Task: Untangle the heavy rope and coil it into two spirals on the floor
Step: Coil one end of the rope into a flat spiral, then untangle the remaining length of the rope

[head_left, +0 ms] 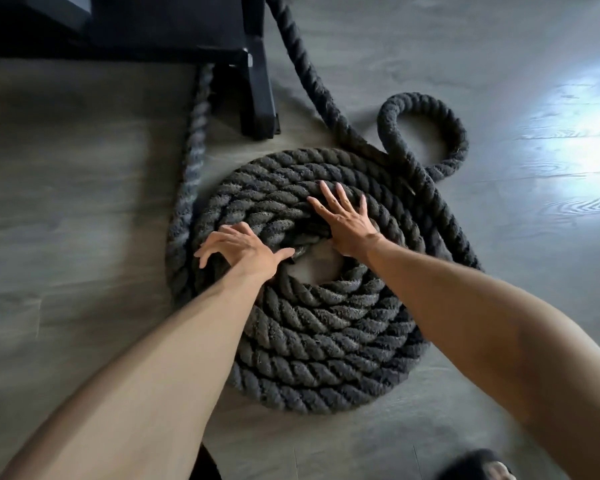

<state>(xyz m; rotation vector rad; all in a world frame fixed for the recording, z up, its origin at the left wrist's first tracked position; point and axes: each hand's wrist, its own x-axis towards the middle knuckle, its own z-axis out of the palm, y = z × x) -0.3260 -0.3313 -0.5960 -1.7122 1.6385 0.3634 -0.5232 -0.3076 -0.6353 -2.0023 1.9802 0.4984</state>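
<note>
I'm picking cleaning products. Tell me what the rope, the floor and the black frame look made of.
Rope: thick twisted strands, matte dark grey, fuzzy surface; fibre, natural or synthetic unclear.
Floor: grey planks with printed-looking wood grain and a sheen under glare; likely laminate or vinyl.
Black frame: smooth, square-edged, matte; probably painted metal.

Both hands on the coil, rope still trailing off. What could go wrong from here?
1. The loose loop crosses the strand feeding the coil; pulled in like that, it may kink.
2. Rope runs past the black frame leg and could snag there.
3. Left hand and right hand press flat, not gripping, so inner turns may shift.
</note>
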